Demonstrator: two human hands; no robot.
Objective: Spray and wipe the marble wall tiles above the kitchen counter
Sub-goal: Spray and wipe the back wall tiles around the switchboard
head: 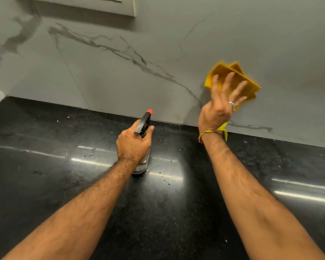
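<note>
A: Right hand (220, 107)?
B: Fingers spread and straight, flat against a yellow cloth (233, 83) — pressing it onto the marble wall tiles (120, 72). Cloth is folded, on the right part of the wall, a little above the counter edge. Ring on one finger, yellow thread band (217, 132) at the wrist.

A: Left hand (133, 145)?
B: Curled round the neck of a spray bottle (144, 128), gripping it. Black trigger head, red nozzle tip pointing at the far wall. Clear body, base seems to rest on the black counter (45, 166), mid-scene, near the wall — can't fully tell.

A: Counter?
B: Glossy, speckled, light streaks reflected, a few droplets around the bottle.

A: Wall?
B: Grey veins run diagonally from far left down towards the cloth. Pale cabinet underside (101, 4) at far top left.
</note>
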